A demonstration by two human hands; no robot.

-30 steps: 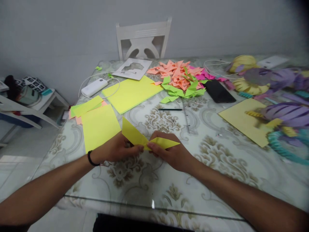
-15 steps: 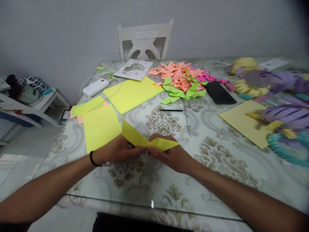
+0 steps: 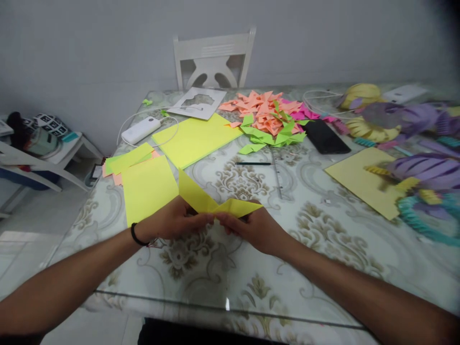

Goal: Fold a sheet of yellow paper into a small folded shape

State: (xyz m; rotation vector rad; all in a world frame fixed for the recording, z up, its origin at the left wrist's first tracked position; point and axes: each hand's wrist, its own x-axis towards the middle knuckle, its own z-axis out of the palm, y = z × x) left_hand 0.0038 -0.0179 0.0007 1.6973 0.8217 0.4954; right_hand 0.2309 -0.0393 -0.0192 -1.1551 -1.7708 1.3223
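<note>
While patterned desk [image 3: 223, 287] carries yellow sheet stack [image 3: 196, 141] beyond hands, left hand [image 3: 178, 221] and right hand [image 3: 258, 232] pinch folded yellow paper [image 3: 196, 195] near its middle, above desk. Thin dark stick [image 3: 253, 163] lies farther off.

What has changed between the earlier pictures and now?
The folded yellow paper has shifted slightly up and left in the view. Nothing was taken or let go: the left hand and right hand still hold it. The phone and folded-paper pile stayed in place.
</note>
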